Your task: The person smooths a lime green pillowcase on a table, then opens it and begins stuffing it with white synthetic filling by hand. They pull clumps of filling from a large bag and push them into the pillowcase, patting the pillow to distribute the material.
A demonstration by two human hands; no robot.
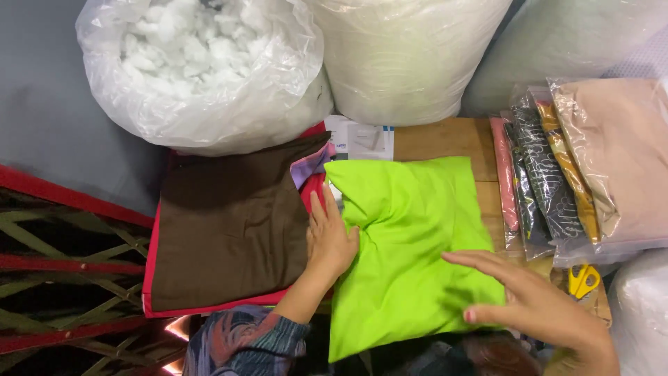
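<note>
One lime-green stuffed cushion (410, 251), already plump, under left hand (329, 240) pressed flat, right hand (536, 303) spread hovering; brown cover (229, 223) unfilled; open bag of white stuffing (202, 69) beyond.

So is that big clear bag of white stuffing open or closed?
Open. The clear bag gapes at its top, with loose white stuffing showing through the mouth.

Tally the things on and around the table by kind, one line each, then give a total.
Big plastic sacks of stuffing: 3
Lime-green cushion: 1
Brown cloth: 1
Red cloth beneath it: 1
Bagged fabric packs: about 5, overlapping
Yellow-handled scissors: 1
Hands, left hand and right hand: 2
Total: about 14
</note>
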